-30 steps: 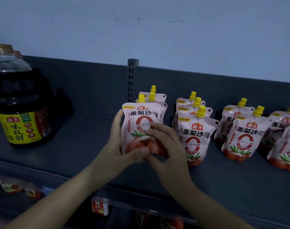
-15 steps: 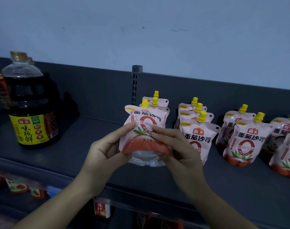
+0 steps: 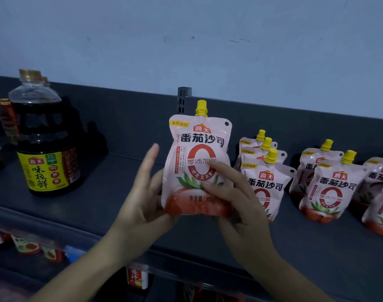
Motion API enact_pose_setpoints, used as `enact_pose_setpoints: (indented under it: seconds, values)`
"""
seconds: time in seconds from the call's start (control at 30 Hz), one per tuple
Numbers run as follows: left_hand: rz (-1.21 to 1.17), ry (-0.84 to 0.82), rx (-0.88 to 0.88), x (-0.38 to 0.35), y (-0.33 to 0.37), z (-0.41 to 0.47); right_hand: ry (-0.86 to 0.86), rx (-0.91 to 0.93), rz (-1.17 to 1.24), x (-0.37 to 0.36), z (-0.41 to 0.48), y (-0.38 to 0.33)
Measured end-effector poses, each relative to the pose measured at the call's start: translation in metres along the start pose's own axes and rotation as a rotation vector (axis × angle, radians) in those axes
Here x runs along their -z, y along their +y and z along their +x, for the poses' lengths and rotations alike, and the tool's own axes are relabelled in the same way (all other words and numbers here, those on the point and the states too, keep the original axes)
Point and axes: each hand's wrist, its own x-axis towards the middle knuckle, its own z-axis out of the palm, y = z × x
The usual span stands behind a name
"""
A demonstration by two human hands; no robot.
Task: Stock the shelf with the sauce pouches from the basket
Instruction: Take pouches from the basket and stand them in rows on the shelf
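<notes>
I hold a pink tomato sauce pouch (image 3: 197, 166) with a yellow cap upright, lifted above the dark grey shelf (image 3: 94, 205). My left hand (image 3: 142, 197) holds its lower left edge, with the thumb at the bottom and one finger pointing straight up beside it. From the right, my right hand (image 3: 234, 205) grips it, fingers laid across the printed front. Rows of like pouches stand on the shelf to the right: one row (image 3: 266, 182), a second (image 3: 330, 188) and a third (image 3: 380, 188) at the frame's edge. No basket is in view.
A large dark soy sauce bottle (image 3: 44, 147) stands at the shelf's left, with bare shelf between it and the pouches. A slotted upright post (image 3: 184, 101) rises behind the held pouch. Small packets (image 3: 27, 247) and a red-labelled item (image 3: 137, 277) sit on the lower shelf.
The pouch has been raised off the shelf from its tilted position and now stands upright, facing me. Both hands rose with it, and a left finger has straightened.
</notes>
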Motion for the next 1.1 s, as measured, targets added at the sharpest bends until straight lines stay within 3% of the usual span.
enact_pose_setpoints:
  seconds: [0.1, 0.17, 0.27, 0.37, 0.57, 0.8, 1.1]
  values:
    - [-0.142, -0.078, 0.192, 0.007, 0.002, 0.002, -0.061, -0.027, -0.03, 0.002, 0.002, 0.006]
    - [-0.124, -0.116, 0.154, 0.006, 0.007, 0.004, -0.155, -0.095, -0.024, -0.001, 0.001, 0.008]
    - [-0.079, -0.087, 0.142, 0.012, 0.001, 0.01, -0.337, -0.368, 0.372, -0.002, -0.001, 0.006]
    - [-0.035, -0.091, 0.132, 0.019, -0.012, 0.024, -0.286, -0.674, 0.65, -0.002, 0.004, 0.017]
    - [0.027, -0.212, 0.192, 0.02, -0.026, 0.055, -0.129, -0.88, 0.317, -0.02, 0.013, 0.056]
    - [0.199, -0.269, 0.276, 0.021, -0.046, 0.078, -0.139, -0.934, 0.213, -0.024, 0.008, 0.079]
    - [0.207, -0.335, 0.359, 0.031, -0.049, 0.08, -0.192, -0.908, 0.211, -0.015, 0.001, 0.083]
